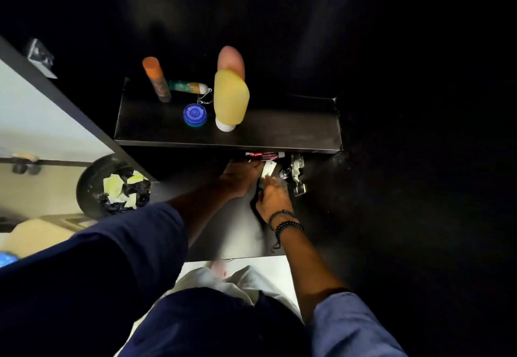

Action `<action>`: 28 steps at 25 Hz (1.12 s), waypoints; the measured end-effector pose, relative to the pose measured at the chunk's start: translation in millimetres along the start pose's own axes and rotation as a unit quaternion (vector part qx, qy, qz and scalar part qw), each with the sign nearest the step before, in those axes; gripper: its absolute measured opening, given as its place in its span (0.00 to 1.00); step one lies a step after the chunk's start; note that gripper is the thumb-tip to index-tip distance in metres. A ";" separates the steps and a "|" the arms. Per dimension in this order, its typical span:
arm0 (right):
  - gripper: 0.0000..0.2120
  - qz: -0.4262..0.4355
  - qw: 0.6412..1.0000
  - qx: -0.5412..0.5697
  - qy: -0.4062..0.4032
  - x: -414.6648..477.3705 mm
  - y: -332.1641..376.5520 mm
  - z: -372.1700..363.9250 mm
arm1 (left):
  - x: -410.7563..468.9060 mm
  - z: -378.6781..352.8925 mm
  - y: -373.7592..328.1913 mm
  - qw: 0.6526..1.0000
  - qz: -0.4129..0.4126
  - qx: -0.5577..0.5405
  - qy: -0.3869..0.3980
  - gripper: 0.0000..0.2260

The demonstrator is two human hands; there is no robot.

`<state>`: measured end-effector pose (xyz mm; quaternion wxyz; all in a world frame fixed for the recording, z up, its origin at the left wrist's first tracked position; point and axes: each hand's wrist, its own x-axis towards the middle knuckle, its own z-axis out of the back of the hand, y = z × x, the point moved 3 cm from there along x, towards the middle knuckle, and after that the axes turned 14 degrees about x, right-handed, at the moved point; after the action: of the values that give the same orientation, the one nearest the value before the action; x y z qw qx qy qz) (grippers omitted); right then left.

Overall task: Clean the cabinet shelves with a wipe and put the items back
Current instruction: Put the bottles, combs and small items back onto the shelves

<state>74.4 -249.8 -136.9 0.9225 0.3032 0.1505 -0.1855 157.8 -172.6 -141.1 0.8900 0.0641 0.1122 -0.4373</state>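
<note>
A dark cabinet shelf carries an orange-capped stick, a green and orange tube with a key clip, a round blue case, and a yellow bottle standing on its white cap with a pink bottle behind it. Both hands reach under that shelf onto the lower one. My left hand lies over small items there, among them a red and white tube. My right hand, beaded bands on its wrist, holds a small white item. The fingertips are hidden in the dark.
The cabinet door hangs open at the left, with a hinge at the right of the lower shelf. On the floor at the left, a black waste bin holds crumpled yellow-white wipes. The cabinet interior around the shelves is very dark.
</note>
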 end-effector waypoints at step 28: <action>0.17 -0.141 0.833 0.512 -0.155 -104.1 63.7 15.9 | -192.5 76.6 14.0 0.938 0.217 -0.238 -0.129 0.12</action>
<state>12.4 -185.8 -51.9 0.6105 0.6751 -0.0695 -0.4082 65.9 -33.3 -17.6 0.9594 -0.1833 0.0808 -0.1986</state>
